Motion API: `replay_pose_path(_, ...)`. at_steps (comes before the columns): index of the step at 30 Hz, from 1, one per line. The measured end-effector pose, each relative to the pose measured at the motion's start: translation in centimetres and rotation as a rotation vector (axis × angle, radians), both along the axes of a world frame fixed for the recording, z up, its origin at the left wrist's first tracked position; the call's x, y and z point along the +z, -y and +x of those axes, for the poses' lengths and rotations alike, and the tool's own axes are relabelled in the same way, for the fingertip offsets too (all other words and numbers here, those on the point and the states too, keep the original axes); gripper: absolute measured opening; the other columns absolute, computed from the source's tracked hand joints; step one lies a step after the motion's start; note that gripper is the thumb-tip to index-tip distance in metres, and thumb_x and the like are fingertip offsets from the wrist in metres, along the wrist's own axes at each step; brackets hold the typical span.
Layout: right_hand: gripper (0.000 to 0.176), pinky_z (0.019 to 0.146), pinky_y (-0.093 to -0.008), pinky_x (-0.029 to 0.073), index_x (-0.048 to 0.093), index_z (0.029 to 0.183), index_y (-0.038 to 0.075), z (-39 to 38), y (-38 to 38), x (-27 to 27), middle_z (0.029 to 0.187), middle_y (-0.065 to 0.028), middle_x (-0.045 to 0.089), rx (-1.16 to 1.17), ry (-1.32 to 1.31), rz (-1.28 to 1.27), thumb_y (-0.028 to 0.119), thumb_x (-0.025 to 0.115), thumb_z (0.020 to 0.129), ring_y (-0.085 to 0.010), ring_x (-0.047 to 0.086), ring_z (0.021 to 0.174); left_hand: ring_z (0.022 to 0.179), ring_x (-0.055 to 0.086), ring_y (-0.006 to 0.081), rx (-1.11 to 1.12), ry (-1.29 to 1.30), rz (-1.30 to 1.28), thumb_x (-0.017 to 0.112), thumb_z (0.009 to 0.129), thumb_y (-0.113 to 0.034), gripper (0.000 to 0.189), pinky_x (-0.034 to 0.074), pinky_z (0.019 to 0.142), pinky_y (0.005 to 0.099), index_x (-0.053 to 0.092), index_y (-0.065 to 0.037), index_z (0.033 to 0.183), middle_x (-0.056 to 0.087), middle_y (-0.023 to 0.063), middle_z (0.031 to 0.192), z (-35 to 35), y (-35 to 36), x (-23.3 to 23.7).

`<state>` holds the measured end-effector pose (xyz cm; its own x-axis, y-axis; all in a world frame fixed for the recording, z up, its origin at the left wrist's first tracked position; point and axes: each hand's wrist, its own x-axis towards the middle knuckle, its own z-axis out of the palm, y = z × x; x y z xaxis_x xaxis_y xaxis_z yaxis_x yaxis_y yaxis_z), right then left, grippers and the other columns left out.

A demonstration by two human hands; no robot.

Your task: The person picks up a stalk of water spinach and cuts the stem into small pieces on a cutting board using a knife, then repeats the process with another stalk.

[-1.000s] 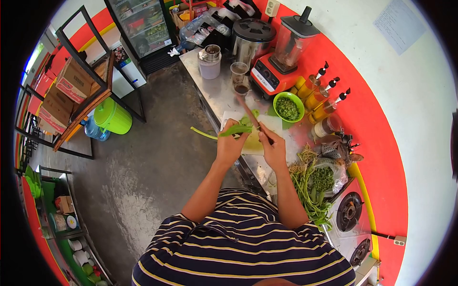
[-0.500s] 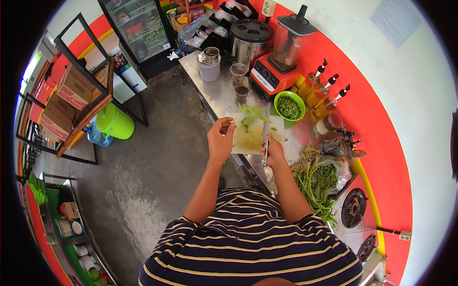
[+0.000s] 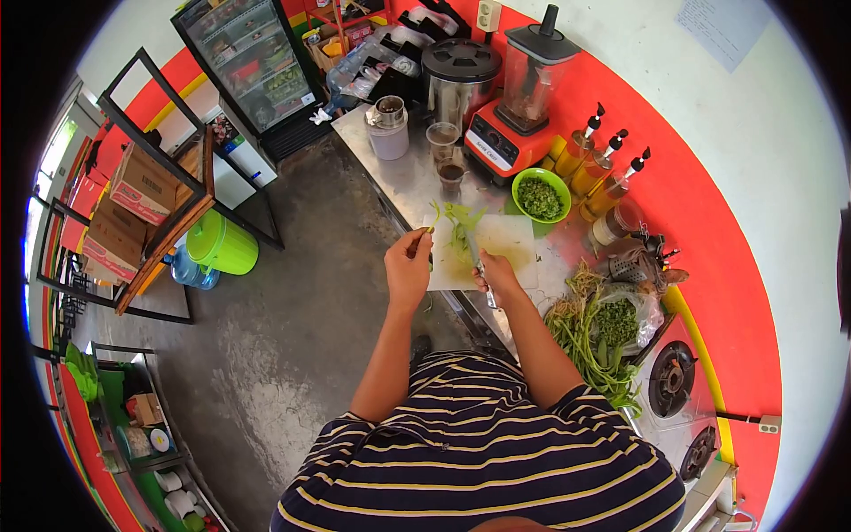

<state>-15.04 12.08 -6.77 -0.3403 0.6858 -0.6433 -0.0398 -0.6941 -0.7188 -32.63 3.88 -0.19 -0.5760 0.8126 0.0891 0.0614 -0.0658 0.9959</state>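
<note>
My left hand [image 3: 408,266] is closed in a pinch on a thin green stem [image 3: 433,217], held over the left edge of a white cutting board [image 3: 521,266]. Closed round the handle of a knife [image 3: 475,254], my right hand [image 3: 501,277] is over the board's front part. The blade points away from me and its tip meets the green leaves [image 3: 459,215] at the board's far side. Green stains mark the board's surface. Just beyond its far right corner stands a bright green bowl [image 3: 566,188] of chopped greens.
Long-stemmed greens [image 3: 589,355] lie to my right, beside a plastic bag [image 3: 649,321] and a gas stove [image 3: 672,377]. An orange blender [image 3: 510,137], pump bottles [image 3: 612,191], plastic cups [image 3: 450,173] and a lidded steel pot [image 3: 459,84] line the steel counter [image 3: 390,182].
The knife has swung left across the board, its blade now at the leaves. The leafy piece that stood up from my left hand now lies lower, near the blade.
</note>
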Motion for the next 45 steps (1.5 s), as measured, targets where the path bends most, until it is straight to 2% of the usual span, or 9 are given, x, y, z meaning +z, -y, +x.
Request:
replay_pose_path(3, 0.031, 0.043, -0.0261, 0.033, 0.051, 0.097, 0.005, 2.2, 0.2, 2.5, 0.074, -0.0043, 0.054, 0.006, 0.024, 0.134, 0.034, 0.049, 0.107, -0.0106, 0.043, 0.05, 0.074, 0.057, 0.0074, -0.036, 0.036, -0.008, 0.062, 0.099, -0.011, 0.022, 0.048, 0.068, 0.0258, 0.07, 0.006, 0.112, 0.068, 0.0032, 0.084, 0.7, -0.3, 0.6)
replay_pose_path(10, 0.043, 0.048, -0.0241, 0.035, 0.055, 0.135, 0.0, 4.5, 2.2, 7.8, 0.074, -0.0014, 0.055, -0.295, -0.204, 0.488, 0.033, 0.042, 0.11, -0.0077, 0.043, 0.054, 0.081, 0.061, 0.0101, -0.153, 0.147, 0.036, 0.059, 0.1, -0.006, 0.022, 0.05, 0.078, 0.0261, 0.065, 0.008, 0.115, 0.068, 0.0048, 0.088, 3.1, -1.3, 0.8)
replay_pose_path(19, 0.047, 0.051, -0.0232, 0.036, 0.047, 0.148, 0.003, 4.7, 3.8, 9.5, 0.079, -0.0009, 0.059, 0.093, -0.239, 0.48, 0.026, 0.05, 0.108, -0.0072, 0.045, 0.058, 0.08, 0.06, 0.0098, -0.385, 0.125, 0.059, 0.059, 0.1, -0.009, 0.021, 0.048, 0.075, 0.0254, 0.067, 0.006, 0.114, 0.065, 0.0027, 0.083, 4.6, -1.7, -0.4)
replay_pose_path(28, 0.026, 0.053, -0.0235, 0.037, 0.059, 0.093, 0.004, 1.6, 3.6, 7.6, 0.075, -0.0007, 0.058, 0.122, -0.19, 0.496, 0.026, 0.056, 0.106, -0.008, 0.047, 0.058, 0.072, 0.059, 0.0098, -0.346, -0.03, -0.089, 0.063, 0.096, -0.011, 0.024, 0.048, 0.069, 0.0269, 0.069, 0.007, 0.111, 0.067, 0.0054, 0.078, 1.9, 0.0, 0.2)
replay_pose_path(32, 0.03, 0.053, -0.0232, 0.036, 0.06, 0.081, 0.004, -1.0, 3.8, 6.3, 0.068, 0.0014, 0.054, 0.106, -0.012, 0.67, 0.023, 0.055, 0.105, -0.0067, 0.045, 0.059, 0.073, 0.061, 0.0097, -0.297, -0.177, -0.149, 0.063, 0.095, -0.01, 0.024, 0.049, 0.068, 0.0258, 0.071, 0.007, 0.109, 0.07, 0.0071, 0.081, 0.3, 1.1, 0.9)
replay_pose_path(34, 0.032, 0.052, -0.0242, 0.036, 0.06, 0.078, 0.004, -2.4, 3.5, 4.2, 0.067, -0.0001, 0.055, -0.066, 0.204, 1.108, 0.021, 0.052, 0.105, -0.0068, 0.046, 0.058, 0.074, 0.061, 0.0092, -0.268, -0.162, -0.123, 0.063, 0.095, -0.01, 0.023, 0.049, 0.069, 0.026, 0.071, 0.007, 0.109, 0.072, 0.0071, 0.082, -0.7, 1.7, 0.7)
replay_pose_path(38, 0.031, 0.052, -0.0257, 0.037, 0.061, 0.087, 0.001, 0.2, -0.9, 2.1, 0.069, -0.0028, 0.055, -0.079, 0.252, 0.813, 0.023, 0.051, 0.106, -0.0077, 0.047, 0.058, 0.072, 0.059, 0.0077, -0.097, -0.204, -0.106, 0.064, 0.095, -0.01, 0.024, 0.047, 0.066, 0.0249, 0.072, 0.007, 0.11, 0.069, 0.0038, 0.079, -4.5, 3.9, 0.6)
replay_pose_path(40, 0.024, 0.047, -0.027, 0.036, 0.057, 0.093, 0.006, 0.8, -1.2, 3.3, 0.073, -0.0035, 0.055, -0.253, -0.035, 0.396, 0.024, 0.048, 0.106, -0.0105, 0.048, 0.056, 0.068, 0.059, 0.0089, 0.047, -0.159, -0.121, 0.064, 0.096, -0.011, 0.023, 0.048, 0.063, 0.0274, 0.072, 0.005, 0.11, 0.07, 0.0061, 0.077, -6.6, 5.1, 0.6)
replay_pose_path(45, 0.025, 0.044, -0.0288, 0.036, 0.051, 0.101, 0.008, 0.2, -1.6, -1.3, 0.072, -0.0045, 0.053, -0.369, -0.161, 0.065, 0.032, 0.047, 0.108, -0.0139, 0.047, 0.054, 0.069, 0.056, 0.0081, 0.165, -0.105, -0.133, 0.064, 0.097, -0.013, 0.023, 0.045, 0.064, 0.0261, 0.072, 0.004, 0.109, 0.068, 0.0036, 0.077, -10.3, 7.0, 1.1)
